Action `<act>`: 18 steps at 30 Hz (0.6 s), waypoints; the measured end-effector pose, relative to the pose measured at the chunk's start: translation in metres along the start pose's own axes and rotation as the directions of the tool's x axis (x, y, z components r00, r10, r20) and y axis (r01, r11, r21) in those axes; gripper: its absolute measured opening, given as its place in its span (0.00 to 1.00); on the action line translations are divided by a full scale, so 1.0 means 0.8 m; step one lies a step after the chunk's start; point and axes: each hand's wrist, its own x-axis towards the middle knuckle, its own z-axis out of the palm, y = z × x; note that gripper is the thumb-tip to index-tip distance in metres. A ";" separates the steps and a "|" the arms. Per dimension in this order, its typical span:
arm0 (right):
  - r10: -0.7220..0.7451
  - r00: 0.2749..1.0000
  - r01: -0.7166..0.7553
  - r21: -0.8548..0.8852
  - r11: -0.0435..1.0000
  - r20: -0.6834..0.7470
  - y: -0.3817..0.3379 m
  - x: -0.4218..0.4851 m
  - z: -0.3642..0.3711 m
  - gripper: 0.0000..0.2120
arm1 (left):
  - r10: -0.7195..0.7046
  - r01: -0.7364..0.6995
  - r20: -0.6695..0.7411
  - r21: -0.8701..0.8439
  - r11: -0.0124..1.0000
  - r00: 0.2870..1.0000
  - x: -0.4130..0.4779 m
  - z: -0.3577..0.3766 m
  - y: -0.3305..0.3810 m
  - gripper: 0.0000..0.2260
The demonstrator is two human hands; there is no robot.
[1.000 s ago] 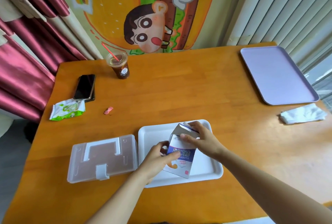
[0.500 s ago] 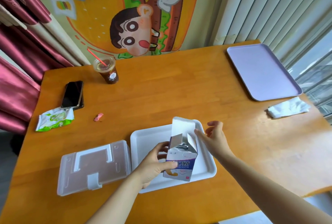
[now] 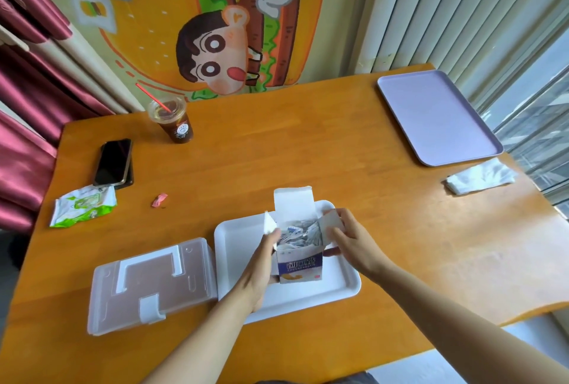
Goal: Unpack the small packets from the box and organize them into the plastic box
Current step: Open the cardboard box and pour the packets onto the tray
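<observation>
wooden table [image 3: 308,152]: left hand [image 3: 258,269] grips box [image 3: 300,266], right hand [image 3: 354,242] seemingly pinches flap [image 3: 331,220].

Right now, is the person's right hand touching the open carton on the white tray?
Touching. The head view shows the right hand with thumb and fingers pinching a side flap of the carton, with the flap folded outward.

Bright daylight enters from the right, leaving pale glare on the surface [image 3: 480,263]; wide-angle edges bend, slightly soft.
</observation>
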 end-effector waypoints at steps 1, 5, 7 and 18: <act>0.029 0.999 -0.028 0.049 0.998 -0.034 0.001 0.000 -0.003 0.14 | -0.022 0.022 -0.013 -0.040 0.999 1.000 0.003 0.002 -0.001 0.17; 0.121 0.993 -0.119 0.138 0.983 -0.011 0.020 -0.006 -0.011 0.20 | -0.096 0.103 -0.088 0.071 0.992 0.991 0.010 0.011 -0.011 0.22; 0.084 0.996 -0.084 -0.052 0.995 0.004 0.029 -0.007 -0.013 0.18 | -0.111 0.126 -0.112 0.142 0.982 0.987 0.011 0.014 -0.016 0.23; -0.277 0.939 0.335 -0.719 0.609 0.203 0.008 0.020 0.013 0.13 | 0.064 -0.071 0.032 0.316 0.946 0.997 0.006 0.011 -0.015 0.16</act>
